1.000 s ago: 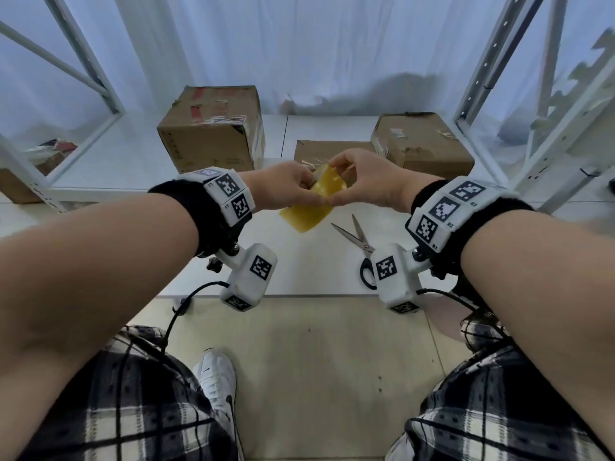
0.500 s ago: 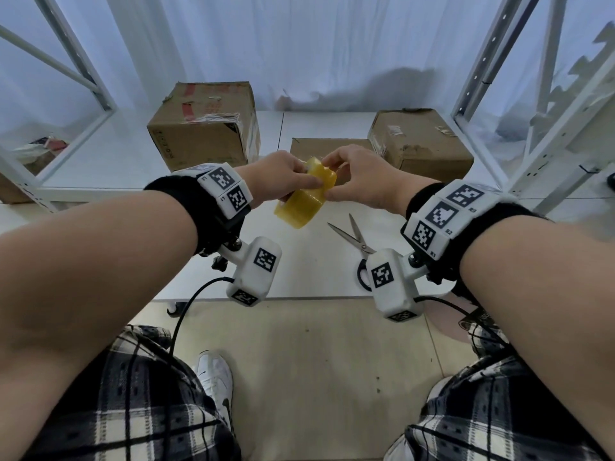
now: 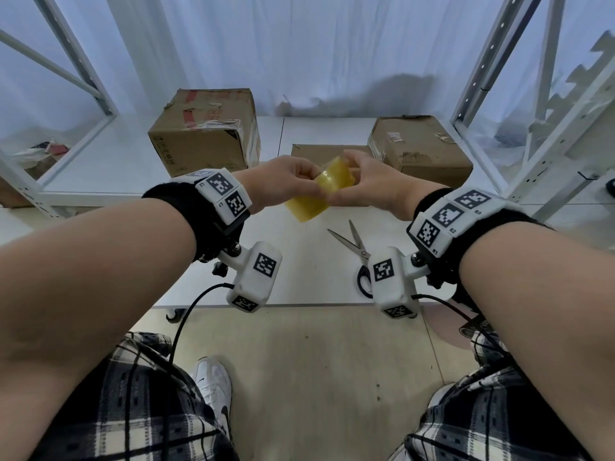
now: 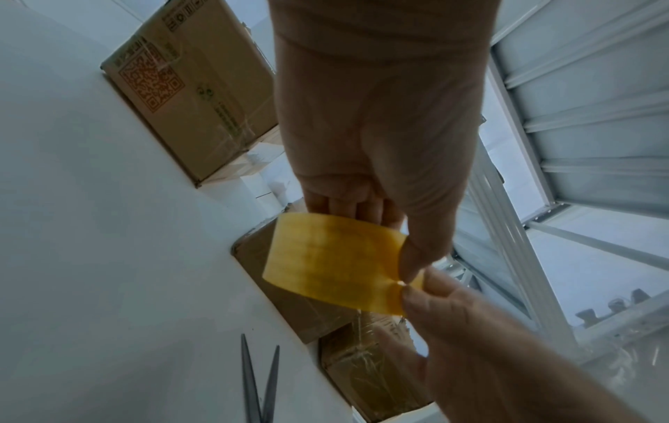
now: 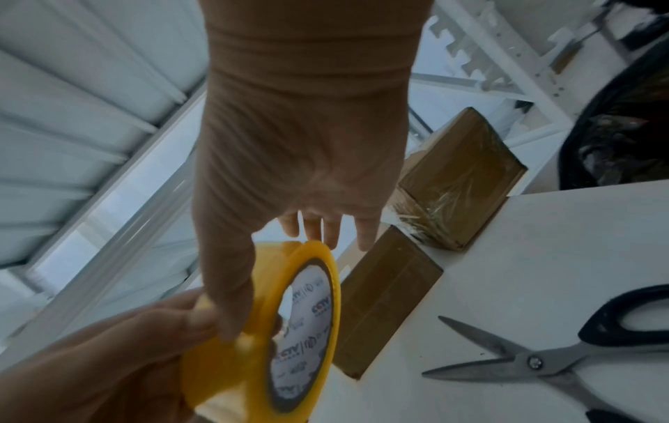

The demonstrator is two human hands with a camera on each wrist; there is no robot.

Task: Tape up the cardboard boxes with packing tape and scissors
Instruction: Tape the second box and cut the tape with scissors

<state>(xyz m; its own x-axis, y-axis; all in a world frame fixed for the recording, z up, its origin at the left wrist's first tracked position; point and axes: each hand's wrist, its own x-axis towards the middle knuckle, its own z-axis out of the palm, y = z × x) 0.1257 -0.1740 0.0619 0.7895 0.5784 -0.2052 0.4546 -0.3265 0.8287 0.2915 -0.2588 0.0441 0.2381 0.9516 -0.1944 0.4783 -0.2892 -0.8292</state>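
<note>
You had the tape (image 3: 319,191) up in the air over the middle of the table (image 3: 309,261), both hands on it, nothing resting on the surface. Your left hand (image 3: 283,184) gripped the roll with fingers curled round it, and your right hand (image 3: 372,188) had its thumb pressed on the roll's outer face while the other fingers stood loosely spread behind it, looking like you were hunting for the loose end.

What I'd have worried about: clear-yellow tape hides its end really well, so a nail could easily split a sliver off the edge instead of lifting the full width, and then the strip tears diagonally. Also, once the end came free, it could fold back and stick to itself or your fingers, since neither hand was free to steady it. And the scissors (image 3: 356,247) lay open near the table's front edge, right under your right wrist, so dropping that arm carelessly could catch a blade or knock them off.

The roll itself was translucent yellow, fairly thin on a wide white printed core, glossy and smooth. Three boxes (image 3: 206,134) sat along the back edge, well away from your hands.
</note>
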